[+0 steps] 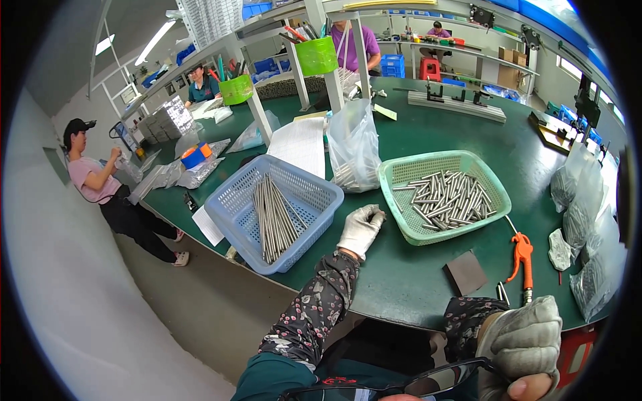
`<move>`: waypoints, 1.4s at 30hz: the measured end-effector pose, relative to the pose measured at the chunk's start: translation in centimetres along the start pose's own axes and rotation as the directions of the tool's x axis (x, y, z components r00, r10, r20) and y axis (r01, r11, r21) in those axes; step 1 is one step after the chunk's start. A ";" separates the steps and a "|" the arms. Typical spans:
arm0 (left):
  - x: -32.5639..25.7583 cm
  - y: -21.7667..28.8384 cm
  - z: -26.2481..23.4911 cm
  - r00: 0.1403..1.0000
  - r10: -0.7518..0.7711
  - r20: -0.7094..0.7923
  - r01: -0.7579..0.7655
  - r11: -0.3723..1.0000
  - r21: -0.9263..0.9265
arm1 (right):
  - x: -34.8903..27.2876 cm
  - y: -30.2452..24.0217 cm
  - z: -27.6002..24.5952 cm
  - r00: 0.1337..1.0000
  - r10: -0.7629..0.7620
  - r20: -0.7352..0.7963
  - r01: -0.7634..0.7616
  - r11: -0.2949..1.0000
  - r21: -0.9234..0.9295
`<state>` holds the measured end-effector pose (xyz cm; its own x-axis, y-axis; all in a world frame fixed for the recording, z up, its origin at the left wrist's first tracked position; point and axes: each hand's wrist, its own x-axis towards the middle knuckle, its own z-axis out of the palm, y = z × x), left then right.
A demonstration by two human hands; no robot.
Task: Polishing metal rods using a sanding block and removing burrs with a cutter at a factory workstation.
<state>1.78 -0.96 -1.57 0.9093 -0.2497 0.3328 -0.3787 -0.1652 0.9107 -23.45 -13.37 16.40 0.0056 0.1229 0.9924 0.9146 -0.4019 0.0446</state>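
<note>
At the far left a person in a pink top (85, 170) stands beside the green table (401, 267), hands raised over some clear packets. Next along, a blue basket (274, 210) sits near the table's edge with a bundle of long metal rods (273, 217) lying lengthwise in it; a white sheet of paper (208, 226) lies just beside its left corner.

The left hand (361, 228), in a white glove, rests on the table between the blue basket and the green basket (443, 195). Its fingers are curled loosely inward (whether anything sits inside the curl I cannot tell), and it touches neither basket. Behind it stands a clear plastic bag (353, 150) with rod ends showing at its bottom.

The green basket holds a loose heap of short metal pins (445, 197). Right of it, on the bare table, lie a dark square pad (466, 272) and an orange air blow gun (521, 257).

The right hand (521, 344), in a grey glove, is close to the camera at the lower edge, off the table, closed into a fist with a bare thumb tip showing; what it grips, if anything, is hidden. Clear bags of parts (588, 220) line the table's right rim.
</note>
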 end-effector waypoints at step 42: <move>0.2 1.3 0.1 0.982 0.179 -0.058 -0.174 0.981 0.082 | 3.0 2.2 1.6 0.749 0.161 0.643 -0.363 0.911 0.195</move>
<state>1.41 -1.29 -0.33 0.8355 -0.2194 0.5038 -0.5437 -0.1974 0.8158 -20.77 -12.40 19.33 0.4115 0.6104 0.6768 0.9100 -0.2342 -0.3421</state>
